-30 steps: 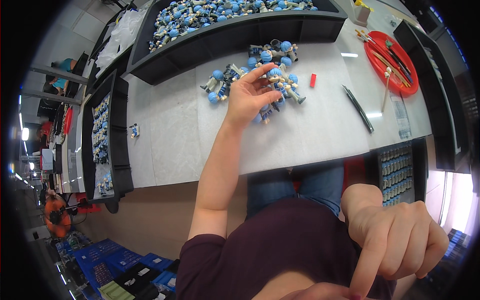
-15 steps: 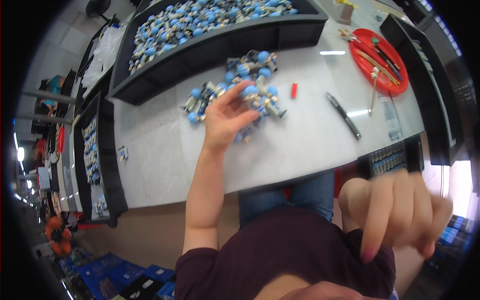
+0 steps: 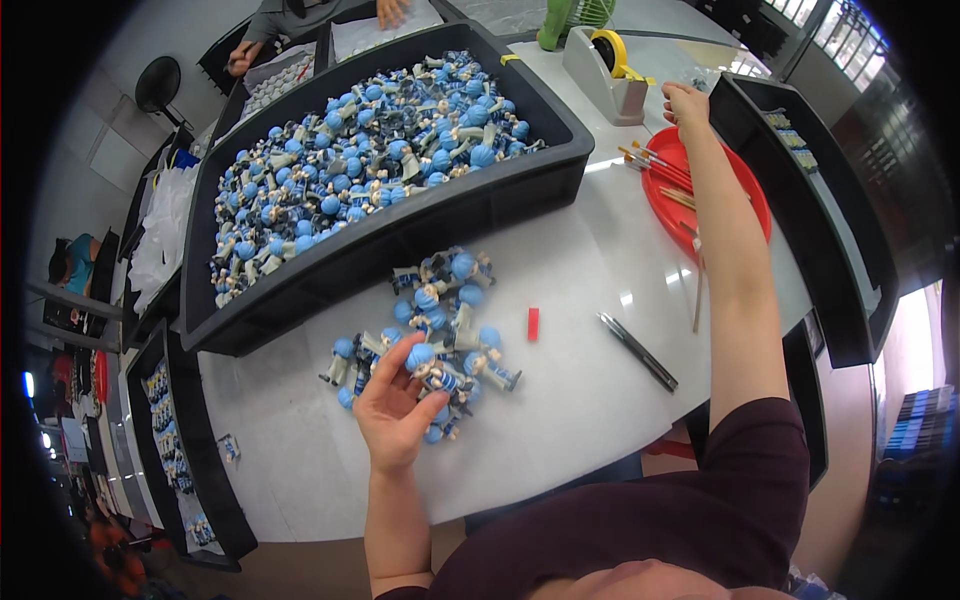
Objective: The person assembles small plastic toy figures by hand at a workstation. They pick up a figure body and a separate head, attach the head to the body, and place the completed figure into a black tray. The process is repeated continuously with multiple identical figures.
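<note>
Between the thumb and fingers of my left hand (image 3: 393, 418) is a small figurine (image 3: 442, 377) with a blue cap and a blue-striped body. It is held just over a loose pile of similar figurines (image 3: 437, 318) on the table. My right arm stretches far out over a red plastic tray (image 3: 752, 192) of brushes. Beyond its far rim is my right hand (image 3: 686, 104), fingers curled closed, beside a grey tape dispenser (image 3: 610, 85). Whether anything is in those fingers is too small to make out.
A big black bin (image 3: 400, 215) full of figurines stands behind the pile. A red block (image 3: 533, 324) and a dark pen (image 3: 638, 352) lie on the table (image 3: 560, 430). Black trays flank left (image 3: 215, 480) and right (image 3: 835, 240). Another person's hands (image 3: 393, 12) work at the far side.
My right hand has swung from low at the right, near my body, to the far side of the red tray. The view has shifted; my left hand stays at the pile, the figurine now plainly visible in it.
</note>
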Demonstrator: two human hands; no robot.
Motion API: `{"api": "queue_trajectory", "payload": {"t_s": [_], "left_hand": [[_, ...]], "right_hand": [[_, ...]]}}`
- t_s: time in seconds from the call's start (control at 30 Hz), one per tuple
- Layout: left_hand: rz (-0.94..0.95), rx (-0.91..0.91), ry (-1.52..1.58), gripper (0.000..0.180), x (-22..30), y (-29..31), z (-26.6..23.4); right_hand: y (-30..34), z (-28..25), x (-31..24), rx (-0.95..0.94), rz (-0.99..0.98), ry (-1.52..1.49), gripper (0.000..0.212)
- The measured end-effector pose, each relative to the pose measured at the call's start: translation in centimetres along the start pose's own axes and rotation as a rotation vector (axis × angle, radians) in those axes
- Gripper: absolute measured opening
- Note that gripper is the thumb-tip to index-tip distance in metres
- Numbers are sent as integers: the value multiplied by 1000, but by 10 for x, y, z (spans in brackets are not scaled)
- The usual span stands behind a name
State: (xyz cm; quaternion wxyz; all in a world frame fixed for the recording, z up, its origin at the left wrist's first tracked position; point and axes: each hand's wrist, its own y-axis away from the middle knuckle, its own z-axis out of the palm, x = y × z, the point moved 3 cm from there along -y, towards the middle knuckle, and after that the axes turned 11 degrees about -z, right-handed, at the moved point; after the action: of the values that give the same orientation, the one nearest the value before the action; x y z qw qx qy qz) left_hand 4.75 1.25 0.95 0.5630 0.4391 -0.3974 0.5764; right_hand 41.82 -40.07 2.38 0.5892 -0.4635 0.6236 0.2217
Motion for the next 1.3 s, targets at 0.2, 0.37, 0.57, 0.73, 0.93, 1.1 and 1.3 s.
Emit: {"api": "queue_trajectory", "payload": {"t_s": [0.2, 0.37, 0.57, 0.73, 0.93, 1.1, 1.3], "left_hand": [[-15, 40, -10, 61, -5, -1, -12], [-16, 55, -21, 59, -5, -3, -12], [-16, 34, -16, 58, -6, -4, -10], [-25, 35, -35, 58, -5, -6, -10], [10, 50, -33, 55, -3, -8, -8], [4, 64, 60, 54, 0, -8, -9], [78, 126, 28, 53, -4, -2, -14]], "right_hand": [[-48, 22, 41, 202, 335, 74, 29], [-51, 27, 20, 99, -332, 371, 27], [-47, 39, -15, -189, -596, 883, 25], [-24, 49, -32, -249, -561, 1018, 25], [-43, 50, -11, -64, -850, 889, 27], [62, 50, -74, -409, -379, 75, 40], [282, 61, -144, -929, -257, -411, 22]]}}
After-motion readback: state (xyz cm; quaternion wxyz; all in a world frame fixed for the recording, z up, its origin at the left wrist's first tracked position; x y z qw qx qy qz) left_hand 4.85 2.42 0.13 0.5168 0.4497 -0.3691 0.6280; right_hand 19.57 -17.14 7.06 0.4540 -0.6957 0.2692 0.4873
